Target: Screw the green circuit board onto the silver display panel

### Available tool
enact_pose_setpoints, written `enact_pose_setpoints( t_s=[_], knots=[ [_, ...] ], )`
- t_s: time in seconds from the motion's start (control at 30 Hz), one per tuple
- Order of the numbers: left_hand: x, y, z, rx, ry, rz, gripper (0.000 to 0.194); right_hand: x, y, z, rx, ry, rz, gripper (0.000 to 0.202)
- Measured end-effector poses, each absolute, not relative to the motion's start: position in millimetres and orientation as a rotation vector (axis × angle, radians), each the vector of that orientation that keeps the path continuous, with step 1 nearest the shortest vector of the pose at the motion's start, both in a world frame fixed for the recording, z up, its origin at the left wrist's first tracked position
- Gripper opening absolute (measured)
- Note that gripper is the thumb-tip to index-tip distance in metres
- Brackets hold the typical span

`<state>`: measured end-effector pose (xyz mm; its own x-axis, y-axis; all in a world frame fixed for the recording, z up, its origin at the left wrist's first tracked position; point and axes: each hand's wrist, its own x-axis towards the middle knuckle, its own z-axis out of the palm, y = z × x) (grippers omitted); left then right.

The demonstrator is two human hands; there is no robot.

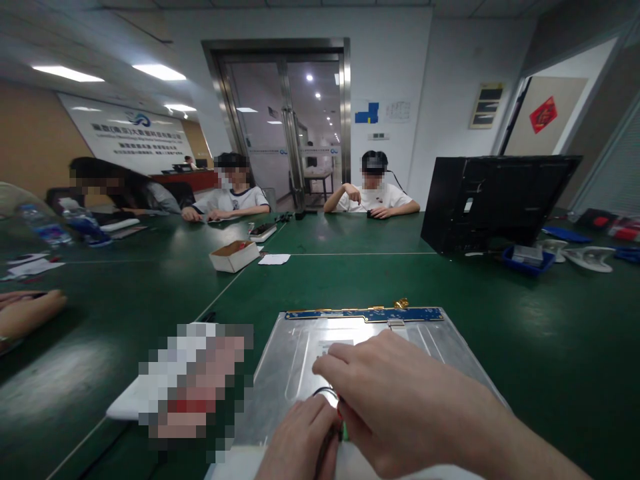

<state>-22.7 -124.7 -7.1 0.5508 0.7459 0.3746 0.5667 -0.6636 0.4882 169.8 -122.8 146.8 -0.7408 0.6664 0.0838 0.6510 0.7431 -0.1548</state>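
A metal-backed display panel [295,360] lies in front of me, with a blue circuit board strip [340,315] along its far edge. Over its near part, my left hand [305,437] is closed with the fingers bent together. My right hand [390,393] is just to the right, palm down, fingers curled, meeting the left fingertips. A thin dark wire [325,390] loops out between the two hands. Small green and red bits show below the right fingers; what the fingers grip is mostly hidden. Gold-coloured film [401,303] sticks up at the strip.
Left of the panel lies a blurred-out white and red item [195,380]. Beyond are a small open box [234,257] and a paper slip [275,259]. A black monitor [495,200] and a blue tray [529,260] stand right. Several people sit around the green table [565,353].
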Motion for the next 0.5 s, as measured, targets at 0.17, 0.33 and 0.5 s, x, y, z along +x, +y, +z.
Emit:
enact_pose_setpoints(
  t_s=[0.17,0.33,0.5],
  knots=[
    [-24,-125,-10,2.496,1.083,0.845,0.022,169,-121,143,-1.013,-2.802,0.106,0.012],
    [-25,-124,-13,2.554,1.047,0.820,0.024,167,-118,137,-1.103,-2.770,0.026,0.013],
    [-23,-125,-7,2.531,1.051,0.840,0.021,169,-122,143,-1.095,-2.790,0.067,0.011]
  ],
)
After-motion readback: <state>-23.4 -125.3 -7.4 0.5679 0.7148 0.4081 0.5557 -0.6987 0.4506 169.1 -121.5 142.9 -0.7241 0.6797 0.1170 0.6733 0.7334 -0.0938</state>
